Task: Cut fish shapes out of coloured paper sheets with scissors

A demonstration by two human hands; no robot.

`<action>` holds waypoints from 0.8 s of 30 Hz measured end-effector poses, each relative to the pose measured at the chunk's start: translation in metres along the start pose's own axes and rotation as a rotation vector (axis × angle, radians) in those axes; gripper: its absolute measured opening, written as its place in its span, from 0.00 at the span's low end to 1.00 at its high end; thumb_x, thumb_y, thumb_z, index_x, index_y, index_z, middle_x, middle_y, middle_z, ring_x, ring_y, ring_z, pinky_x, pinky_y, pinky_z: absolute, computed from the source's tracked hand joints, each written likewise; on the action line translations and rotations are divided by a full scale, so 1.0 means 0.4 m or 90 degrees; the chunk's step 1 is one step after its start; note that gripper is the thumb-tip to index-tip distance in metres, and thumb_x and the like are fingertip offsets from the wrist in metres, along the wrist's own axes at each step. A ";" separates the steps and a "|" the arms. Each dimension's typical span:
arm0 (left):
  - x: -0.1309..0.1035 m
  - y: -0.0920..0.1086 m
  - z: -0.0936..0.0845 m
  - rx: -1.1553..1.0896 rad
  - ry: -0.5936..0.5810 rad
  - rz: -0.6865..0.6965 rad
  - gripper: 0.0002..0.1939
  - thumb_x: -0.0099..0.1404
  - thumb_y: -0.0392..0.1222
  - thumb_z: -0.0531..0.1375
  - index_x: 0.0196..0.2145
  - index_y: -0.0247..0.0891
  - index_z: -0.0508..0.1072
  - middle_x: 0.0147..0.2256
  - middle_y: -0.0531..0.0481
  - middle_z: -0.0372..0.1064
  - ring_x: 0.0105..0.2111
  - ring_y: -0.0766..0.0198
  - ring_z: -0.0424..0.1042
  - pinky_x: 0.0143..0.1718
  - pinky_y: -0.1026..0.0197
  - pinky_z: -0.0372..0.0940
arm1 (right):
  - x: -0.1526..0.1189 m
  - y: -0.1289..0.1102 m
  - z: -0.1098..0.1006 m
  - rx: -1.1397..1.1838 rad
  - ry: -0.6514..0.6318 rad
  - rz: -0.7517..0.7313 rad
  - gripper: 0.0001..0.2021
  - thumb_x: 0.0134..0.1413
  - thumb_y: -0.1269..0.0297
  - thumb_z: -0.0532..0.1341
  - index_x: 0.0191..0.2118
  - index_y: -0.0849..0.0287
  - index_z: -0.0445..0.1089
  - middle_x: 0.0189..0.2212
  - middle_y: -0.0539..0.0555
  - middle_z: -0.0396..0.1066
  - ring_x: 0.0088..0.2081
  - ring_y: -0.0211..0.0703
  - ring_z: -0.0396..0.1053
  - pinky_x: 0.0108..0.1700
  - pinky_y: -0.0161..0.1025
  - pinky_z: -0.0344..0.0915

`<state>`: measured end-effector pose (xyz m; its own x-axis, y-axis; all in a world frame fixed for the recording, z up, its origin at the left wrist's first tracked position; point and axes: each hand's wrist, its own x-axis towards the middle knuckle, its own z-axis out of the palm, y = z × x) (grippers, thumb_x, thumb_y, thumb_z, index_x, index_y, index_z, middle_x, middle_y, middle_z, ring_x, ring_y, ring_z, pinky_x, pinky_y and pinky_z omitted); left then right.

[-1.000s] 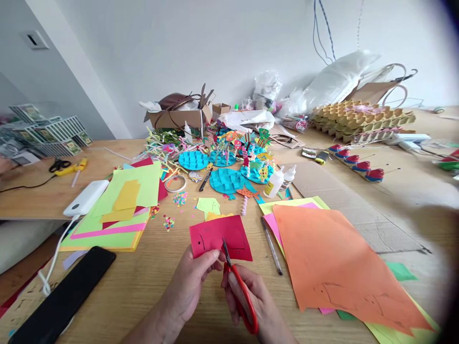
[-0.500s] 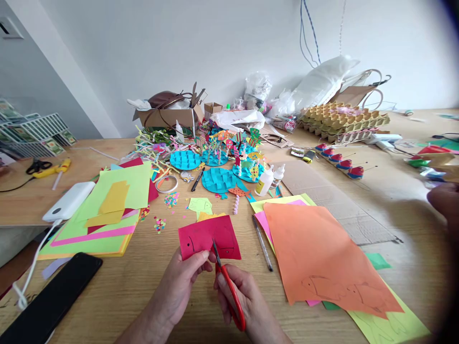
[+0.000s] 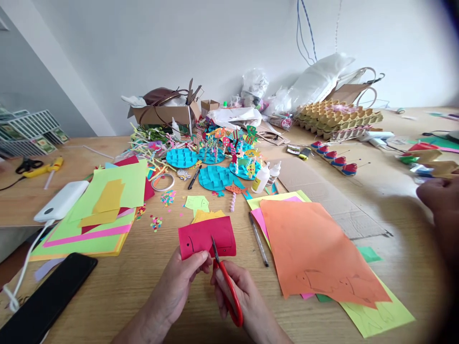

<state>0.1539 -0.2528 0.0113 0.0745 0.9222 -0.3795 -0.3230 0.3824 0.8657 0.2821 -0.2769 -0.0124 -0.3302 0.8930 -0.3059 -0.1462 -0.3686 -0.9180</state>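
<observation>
A dark pink sheet (image 3: pixel 204 231) with drawn lines and dots is pinched at its lower edge by my left hand (image 3: pixel 182 282). My right hand (image 3: pixel 238 294) grips red-handled scissors (image 3: pixel 229 286), whose blades lie against the sheet near its middle. The right end of the sheet curls a little. Just beyond it rest a yellow paper piece (image 3: pixel 208 216) and a light green piece (image 3: pixel 197 203) with a fish drawn on it.
Orange paper (image 3: pixel 311 243) and a pen (image 3: pixel 258 239) lie right; stacked coloured paper (image 3: pixel 107 191) and a black phone (image 3: pixel 50 296) left. Glue bottles (image 3: pixel 261 178) and blue discs (image 3: pixel 215 177) stand behind. Another person's hand (image 3: pixel 439 200) shows at the right edge.
The view has turned slightly, so the table's things sit a little further left. The right end of the pink sheet curls more. Both of my hands keep their hold.
</observation>
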 end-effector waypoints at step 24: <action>-0.003 -0.014 0.006 -0.021 -0.033 -0.012 0.04 0.51 0.38 0.62 0.23 0.36 0.70 0.21 0.53 0.66 0.24 0.65 0.63 0.30 0.62 0.60 | 0.000 0.000 0.004 0.015 0.005 -0.009 0.24 0.48 0.39 0.52 0.25 0.60 0.59 0.13 0.43 0.55 0.13 0.29 0.53 0.15 0.28 0.53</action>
<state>0.1578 -0.2559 0.0076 0.1299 0.9169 -0.3774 -0.3518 0.3984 0.8470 0.2805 -0.2772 -0.0122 -0.3202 0.9002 -0.2950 -0.1734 -0.3619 -0.9160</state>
